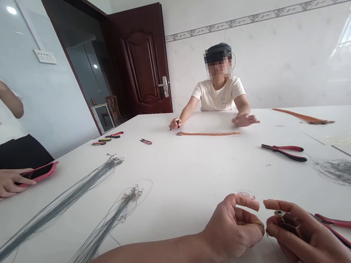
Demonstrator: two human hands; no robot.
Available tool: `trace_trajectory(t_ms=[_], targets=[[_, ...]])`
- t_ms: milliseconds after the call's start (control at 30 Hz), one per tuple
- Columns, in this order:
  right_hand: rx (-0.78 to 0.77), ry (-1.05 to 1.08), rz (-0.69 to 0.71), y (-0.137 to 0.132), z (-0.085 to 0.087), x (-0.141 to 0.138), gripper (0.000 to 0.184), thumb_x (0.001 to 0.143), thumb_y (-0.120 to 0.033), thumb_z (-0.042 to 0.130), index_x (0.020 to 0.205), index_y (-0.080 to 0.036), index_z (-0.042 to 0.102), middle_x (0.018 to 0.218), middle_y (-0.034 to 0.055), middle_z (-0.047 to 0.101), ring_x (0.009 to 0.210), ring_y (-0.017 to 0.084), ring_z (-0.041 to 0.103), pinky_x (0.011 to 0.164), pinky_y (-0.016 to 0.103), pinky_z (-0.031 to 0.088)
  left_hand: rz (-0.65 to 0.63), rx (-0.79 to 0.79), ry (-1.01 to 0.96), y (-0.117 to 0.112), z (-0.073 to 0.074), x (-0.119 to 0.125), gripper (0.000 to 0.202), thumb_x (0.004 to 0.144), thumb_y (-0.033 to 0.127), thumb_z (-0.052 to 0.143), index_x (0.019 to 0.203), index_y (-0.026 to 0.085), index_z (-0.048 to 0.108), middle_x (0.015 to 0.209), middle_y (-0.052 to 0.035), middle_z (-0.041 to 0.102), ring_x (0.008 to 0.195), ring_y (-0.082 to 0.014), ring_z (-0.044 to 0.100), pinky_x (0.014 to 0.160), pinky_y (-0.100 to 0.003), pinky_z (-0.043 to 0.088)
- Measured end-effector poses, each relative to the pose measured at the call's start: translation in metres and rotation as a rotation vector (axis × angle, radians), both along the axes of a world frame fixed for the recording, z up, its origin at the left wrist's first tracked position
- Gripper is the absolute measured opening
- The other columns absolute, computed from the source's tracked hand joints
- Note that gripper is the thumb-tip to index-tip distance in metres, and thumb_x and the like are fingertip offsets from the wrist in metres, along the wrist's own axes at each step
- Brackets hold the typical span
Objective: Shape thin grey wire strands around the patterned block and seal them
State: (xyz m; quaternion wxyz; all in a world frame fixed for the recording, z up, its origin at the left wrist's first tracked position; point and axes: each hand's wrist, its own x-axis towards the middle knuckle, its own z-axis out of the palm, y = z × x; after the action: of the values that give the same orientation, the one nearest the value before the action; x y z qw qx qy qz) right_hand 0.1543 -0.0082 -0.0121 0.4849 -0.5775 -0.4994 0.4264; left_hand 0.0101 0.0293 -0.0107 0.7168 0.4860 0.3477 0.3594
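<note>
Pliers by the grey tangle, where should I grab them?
Probably best by the pliers' two handles, coming from the picture's right: those are long, spread apart and point rightward, while the narrow nose points left.

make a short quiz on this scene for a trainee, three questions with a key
1. The small dark item with gold-coloured edges is in the wearer's: (a) left hand (b) right hand (c) neither hand
2. True or false: the tangle of grey strands lies to the left of the wearer's right hand.
3. Fill in the colour: the standing person's lower hand is on a phone with a ____ case.

Key: 1. b. 2. False; it lies to the right. 3. Pink.
</note>
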Motion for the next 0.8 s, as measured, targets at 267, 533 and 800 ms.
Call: trace_trajectory(t_ms=[267, 533, 800], targets=[[-0.008, 0.096, 0.048, -0.001, 0.000, -0.001, 0.046, 0.069, -0.048, 0.063, 0.103, -0.021, 0.047, 0.063, -0.0045, 0.051, 0.045, 0.006, 0.035, 0.044, 0.021, 0.031, -0.032, 0.031, 0.016, 0.002, 0.001, 0.000, 0.034, 0.068, 0.016, 0.060, 0.100, 0.019, 0.049, 0.067, 0.0046, 0.050, 0.051, -0.0029, 0.039, 0.048, -0.018, 0.028], [-0.090, 0.084, 0.129, 0.000, 0.013, 0.008, 0.046, 0.079, -0.051, 0.054, 0.113, -0.019, 0.050, 0.072, -0.0007, 0.053, 0.065, 0.013, 0.047, 0.063, 0.025, 0.041, -0.021, -0.004, 0.018, 0.008, 0.023, -0.007, 0.031, 0.070, 0.017, 0.060, 0.099, 0.022, 0.049, 0.067, 0.0058, 0.046, 0.050, -0.0024, 0.032, 0.052, -0.021, 0.025], [-0.241, 0.234, 0.113, -0.005, 0.014, 0.010, 0.052, 0.084, -0.061, 0.032, 0.082, -0.016, 0.058, 0.054, -0.0026, 0.041, 0.046, 0.009, 0.030, 0.043, 0.022, 0.023, -0.039, -0.049, 0.024, 0.007, 0.027, -0.008, 0.032, 0.072, 0.020, 0.061, 0.102, 0.023, 0.049, 0.074, 0.0045, 0.046, 0.050, -0.0017, 0.032, 0.054, -0.022, 0.024]])
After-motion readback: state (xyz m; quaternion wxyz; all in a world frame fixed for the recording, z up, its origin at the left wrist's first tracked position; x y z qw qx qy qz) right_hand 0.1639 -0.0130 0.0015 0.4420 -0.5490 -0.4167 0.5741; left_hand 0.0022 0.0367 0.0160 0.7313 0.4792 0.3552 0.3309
